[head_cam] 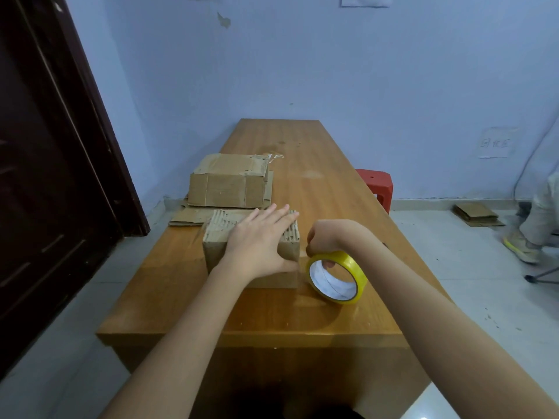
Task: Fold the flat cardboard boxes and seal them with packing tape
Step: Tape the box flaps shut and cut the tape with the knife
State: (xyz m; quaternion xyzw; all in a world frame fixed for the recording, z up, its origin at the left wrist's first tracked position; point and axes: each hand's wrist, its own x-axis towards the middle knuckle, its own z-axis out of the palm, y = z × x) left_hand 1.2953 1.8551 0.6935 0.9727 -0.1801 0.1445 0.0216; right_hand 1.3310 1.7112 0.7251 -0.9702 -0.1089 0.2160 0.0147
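A small folded cardboard box stands on the wooden table in front of me. My left hand lies flat on its top with straight fingers, thumb down its near side. Just right of the box, my right hand grips a yellow roll of packing tape by its upper rim, with a finger inside the core. The roll stands tilted on the table, touching or nearly touching the box's right corner.
A larger taped box sits farther back on flat cardboard sheets at the table's left edge. A red stool stands right of the table. More flat cardboard lies on the floor by a person's leg. A dark door is left.
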